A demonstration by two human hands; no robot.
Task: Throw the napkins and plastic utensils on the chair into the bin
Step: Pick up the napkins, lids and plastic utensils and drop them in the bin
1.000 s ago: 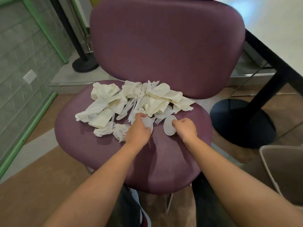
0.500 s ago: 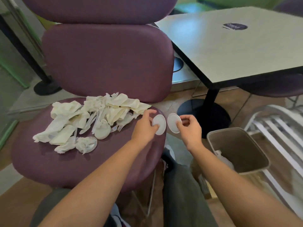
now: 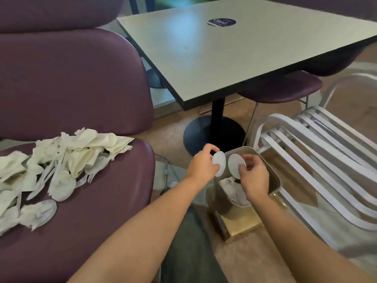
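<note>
Above the bin (image 3: 273, 176), both hands hold small round plastic lids on edge. Left hand (image 3: 202, 164) pinches one lid (image 3: 219, 163) by its rim; right hand (image 3: 252, 176) pinches a second lid (image 3: 234, 165) the same way. Rim pinches likely let each disc fall free on release. Right-hand lid sits over the opening; left-hand lid sits at the near rim, so a short shift inward appears advisable. Crumpled white waste already lies inside. Remaining napkins (image 3: 98, 141) and plastic utensils (image 3: 61, 180) lie heaped on the chair (image 3: 91, 221) seat, well apart from the bin.
</note>
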